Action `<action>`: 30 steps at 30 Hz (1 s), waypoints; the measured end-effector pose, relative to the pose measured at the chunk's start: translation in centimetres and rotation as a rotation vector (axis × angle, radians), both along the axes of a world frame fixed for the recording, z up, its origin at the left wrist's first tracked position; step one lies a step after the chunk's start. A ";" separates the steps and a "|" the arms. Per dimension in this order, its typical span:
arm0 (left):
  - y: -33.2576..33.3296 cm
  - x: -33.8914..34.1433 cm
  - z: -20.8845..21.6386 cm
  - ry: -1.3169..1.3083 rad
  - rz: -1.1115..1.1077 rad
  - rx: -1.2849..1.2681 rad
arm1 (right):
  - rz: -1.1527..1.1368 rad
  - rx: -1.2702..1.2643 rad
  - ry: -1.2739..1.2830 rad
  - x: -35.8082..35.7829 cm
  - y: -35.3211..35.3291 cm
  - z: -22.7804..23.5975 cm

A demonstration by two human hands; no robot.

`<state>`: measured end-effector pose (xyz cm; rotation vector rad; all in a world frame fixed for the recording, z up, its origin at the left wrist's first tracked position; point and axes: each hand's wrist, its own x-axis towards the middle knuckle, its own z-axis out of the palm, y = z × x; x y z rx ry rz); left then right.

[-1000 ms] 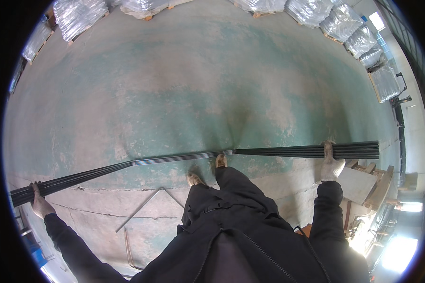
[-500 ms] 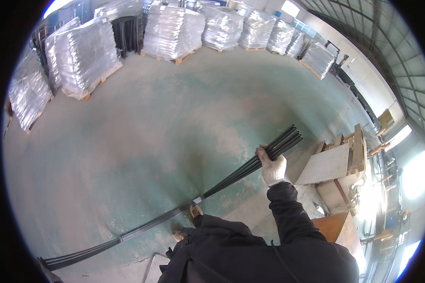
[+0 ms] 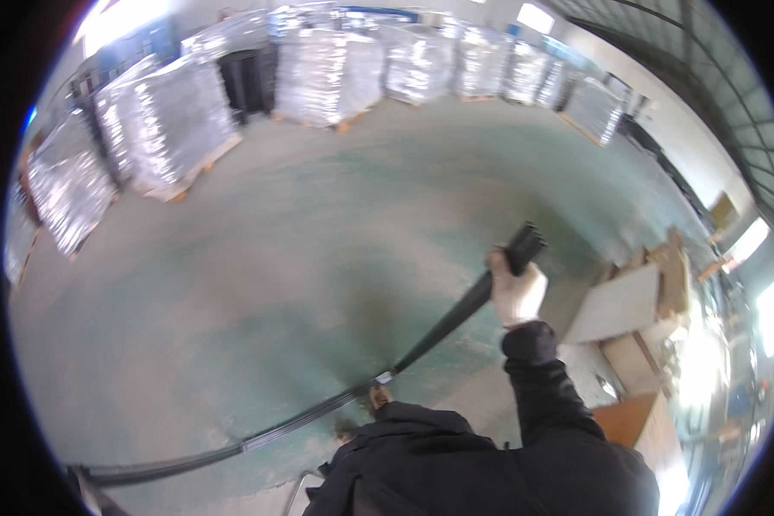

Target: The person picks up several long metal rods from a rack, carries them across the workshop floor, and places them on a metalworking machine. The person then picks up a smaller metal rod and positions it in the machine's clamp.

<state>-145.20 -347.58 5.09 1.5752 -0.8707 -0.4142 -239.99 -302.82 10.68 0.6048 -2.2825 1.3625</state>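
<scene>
A bundle of long black tubes [image 3: 451, 322] runs from the lower left up toward the right of the floor. My right hand [image 3: 518, 291], in a pale work glove, is closed around the bundle just below its upper right end, where several tube ends stick out. A light band [image 3: 384, 377] wraps the bundle beside my shoe [image 3: 380, 396], and another pale band [image 3: 244, 445] lies further left. The bundle's lower left end meets a blurred grey shape [image 3: 95, 497] at the picture's rim, which I cannot make out. My left hand is out of sight.
Film-wrapped pallet stacks [image 3: 176, 120] line the far side and the left. On the right lie a pale board [image 3: 615, 301] with wooden pallet pieces and a brown wooden panel [image 3: 623, 421]. Green-grey floor [image 3: 292, 258] spreads between the pallets and me.
The view has shifted slightly and blurred. My right hand and the tubes appear a little further right, and the tube ends now look bunched closer together. My right hand keeps its grip.
</scene>
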 end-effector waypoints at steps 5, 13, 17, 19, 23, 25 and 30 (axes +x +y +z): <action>4.3 1.0 2.1 -0.272 0.274 0.222 | -0.045 0.245 0.042 -1.9 1.8 -2.0; 4.3 -4.1 3.2 0.170 -0.004 -0.247 | 0.112 0.093 0.009 -6.9 2.9 -6.4; 4.3 -3.4 3.2 0.178 0.021 -0.233 | -0.024 -0.009 0.187 -4.3 0.8 -5.3; 3.9 -3.1 2.8 0.201 0.024 -0.276 | 0.007 -0.042 0.191 -3.0 -0.4 -4.3; 3.0 -2.9 2.1 0.172 0.062 -0.289 | 0.060 -0.110 0.196 -1.8 -1.3 -2.9; 2.6 -3.0 1.7 0.209 0.053 -0.323 | 0.077 -0.142 0.198 -1.5 -0.8 -2.9; 2.1 -3.3 1.0 0.074 0.088 -0.290 | 0.103 -0.160 0.188 -1.1 0.6 -3.4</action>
